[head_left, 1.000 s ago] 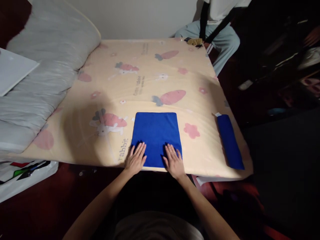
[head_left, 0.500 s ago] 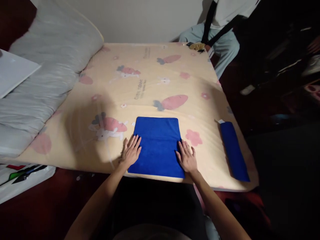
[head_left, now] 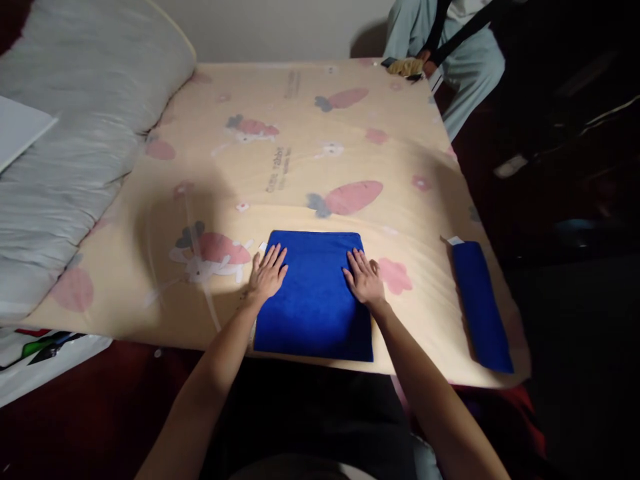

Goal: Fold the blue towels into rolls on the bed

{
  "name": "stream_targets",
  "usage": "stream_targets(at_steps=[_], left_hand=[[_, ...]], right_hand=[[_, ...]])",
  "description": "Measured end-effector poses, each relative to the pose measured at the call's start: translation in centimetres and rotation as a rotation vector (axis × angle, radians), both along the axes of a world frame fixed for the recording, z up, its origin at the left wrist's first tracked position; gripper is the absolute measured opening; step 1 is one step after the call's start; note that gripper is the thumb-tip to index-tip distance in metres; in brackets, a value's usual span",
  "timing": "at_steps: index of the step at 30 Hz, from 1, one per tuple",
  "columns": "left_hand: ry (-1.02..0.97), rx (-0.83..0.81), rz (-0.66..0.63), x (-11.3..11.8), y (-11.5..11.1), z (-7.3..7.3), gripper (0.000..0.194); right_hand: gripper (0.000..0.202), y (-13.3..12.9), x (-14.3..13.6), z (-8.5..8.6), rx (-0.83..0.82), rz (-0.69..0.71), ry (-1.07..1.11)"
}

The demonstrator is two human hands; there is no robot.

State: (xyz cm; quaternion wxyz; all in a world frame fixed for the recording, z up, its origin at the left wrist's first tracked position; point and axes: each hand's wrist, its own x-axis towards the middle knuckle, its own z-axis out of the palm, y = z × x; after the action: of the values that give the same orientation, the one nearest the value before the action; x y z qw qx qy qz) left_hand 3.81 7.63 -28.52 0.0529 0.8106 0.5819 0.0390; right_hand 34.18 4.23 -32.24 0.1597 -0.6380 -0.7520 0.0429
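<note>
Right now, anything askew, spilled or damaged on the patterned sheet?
Nothing much: no visible spill or damage, and the blue cloth lies flat. Minor: a white tag pokes out at the far end of the blue bundle near the right edge of the sheet.

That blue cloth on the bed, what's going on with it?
A person has both bare hands on it: the left hand lies on the left side of the blue cloth, the right hand on the right side. The cloth lies flat near the front edge of the patterned bed sheet. Off to the right lies a narrow blue bundle with a white tag, which neither hand touches.
</note>
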Motion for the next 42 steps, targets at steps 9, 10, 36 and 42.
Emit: stream_targets(at_steps=[9,10,36,42], left_hand=[[-0.062,-0.026,-0.245,5.4,0.1,-0.3,0.057],[-0.059,-0.029,-0.205,5.3,0.5,-0.5,0.057],[0.027,0.023,-0.278,-3.1,-16.9,-1.2,0.061],[0.09,0.079,-0.305,-8.9,-17.2,-0.3,0.055]], right_hand=[[0.053,1.2,-6.5,1.1,-0.053,0.313,-0.004],[0.053,1.7,-6.5,1.0,-0.055,0.298,0.0],[0.068,-16.4,-4.6,1.4,0.022,0.189,0.017],[0.063,-18.0,2.1,1.5,0.054,0.291,-0.05]])
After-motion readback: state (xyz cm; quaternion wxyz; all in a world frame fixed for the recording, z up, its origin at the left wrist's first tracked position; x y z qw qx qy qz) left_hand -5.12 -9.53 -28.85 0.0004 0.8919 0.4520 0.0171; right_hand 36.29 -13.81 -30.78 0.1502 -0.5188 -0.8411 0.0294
